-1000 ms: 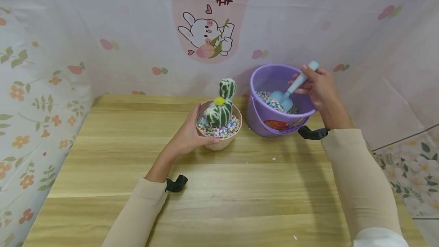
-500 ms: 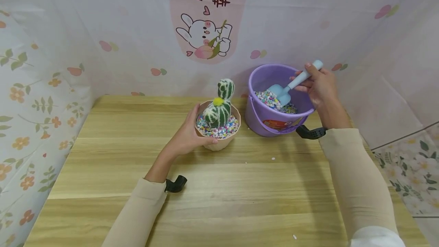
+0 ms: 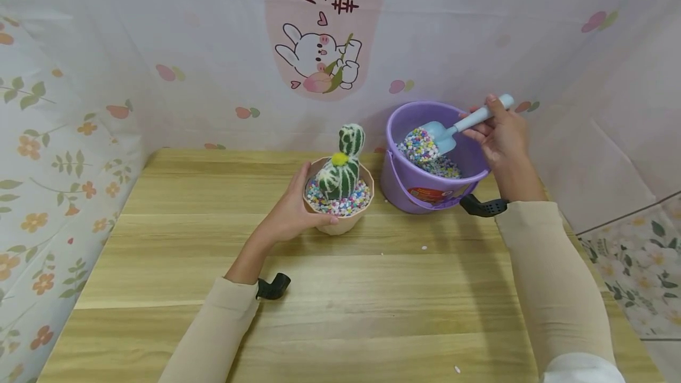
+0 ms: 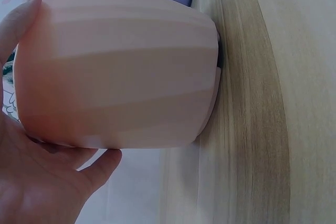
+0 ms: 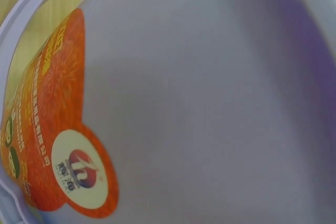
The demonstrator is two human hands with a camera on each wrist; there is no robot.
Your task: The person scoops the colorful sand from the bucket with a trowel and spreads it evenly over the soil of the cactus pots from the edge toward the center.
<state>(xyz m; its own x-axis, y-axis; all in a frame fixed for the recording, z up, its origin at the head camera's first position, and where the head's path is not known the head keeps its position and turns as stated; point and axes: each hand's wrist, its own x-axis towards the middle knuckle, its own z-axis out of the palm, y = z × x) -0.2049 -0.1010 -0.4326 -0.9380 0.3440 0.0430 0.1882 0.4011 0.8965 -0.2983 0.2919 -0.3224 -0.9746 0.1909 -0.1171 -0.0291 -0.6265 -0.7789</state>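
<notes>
My left hand (image 3: 289,211) grips a faceted beige flower pot (image 4: 121,72) from its left side, thumb along the near side and fingers round the far side. Inside the pot, a green knitted cactus (image 3: 340,176) with a yellow flower stands in colourful pebbles (image 3: 348,204). To the right, my right hand (image 3: 505,135) holds a light blue toy shovel (image 3: 476,117) by its handle. The shovel's blade carries a heap of pebbles (image 3: 419,145) inside the purple bucket (image 3: 393,179). More pebbles (image 3: 444,167) lie in the bucket below. In the right wrist view only the bucket's wall (image 5: 199,103) and label show.
Both pot and bucket are on a wooden table (image 3: 340,300) near its back edge, before a printed curtain (image 3: 213,46). A few stray white pebbles (image 3: 424,247) lie on the tabletop. The bucket's handle (image 3: 404,188) hangs down its front.
The shovel has tilted flatter and its blade has risen out of the pebbles, now loaded. My right hand has shifted slightly right. The left hand and pot have stayed put.
</notes>
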